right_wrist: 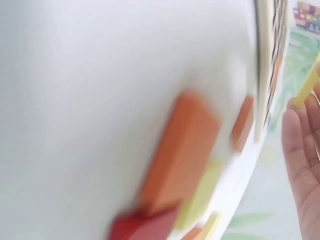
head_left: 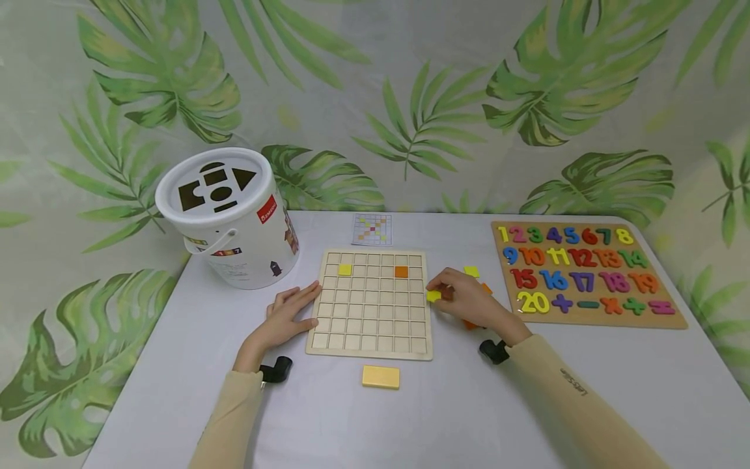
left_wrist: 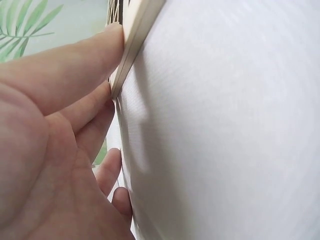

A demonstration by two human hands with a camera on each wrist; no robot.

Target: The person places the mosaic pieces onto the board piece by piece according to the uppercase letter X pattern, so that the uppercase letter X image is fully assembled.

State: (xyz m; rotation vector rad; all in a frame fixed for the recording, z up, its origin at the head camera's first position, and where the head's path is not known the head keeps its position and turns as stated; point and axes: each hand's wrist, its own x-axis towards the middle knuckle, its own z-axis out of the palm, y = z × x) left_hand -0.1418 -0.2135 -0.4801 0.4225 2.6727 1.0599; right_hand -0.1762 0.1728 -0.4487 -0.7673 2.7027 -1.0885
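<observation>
A wooden grid board (head_left: pixel 369 306) lies flat on the white table, with a yellow square tile (head_left: pixel 345 270) and an orange square tile (head_left: pixel 401 271) in its second row. My left hand (head_left: pixel 288 316) rests against the board's left edge, fingers fairly straight; the left wrist view shows its fingertips touching the wooden rim (left_wrist: pixel 131 45). Just off the board's right edge, my right hand (head_left: pixel 469 298) pinches another yellow tile (right_wrist: pixel 306 86) between thumb and fingers. Beneath and beside that hand lie loose tiles, among them an orange one (right_wrist: pixel 180 150) and a red one (right_wrist: pixel 145 225), partly hidden in the head view.
A small pattern card (head_left: pixel 372 229) lies behind the board. At the back left stands a white bucket (head_left: pixel 252 260) with shape holes in its lid. A number puzzle board (head_left: pixel 586 277) lies to the right, and a pale yellow block (head_left: pixel 381 377) lies in front.
</observation>
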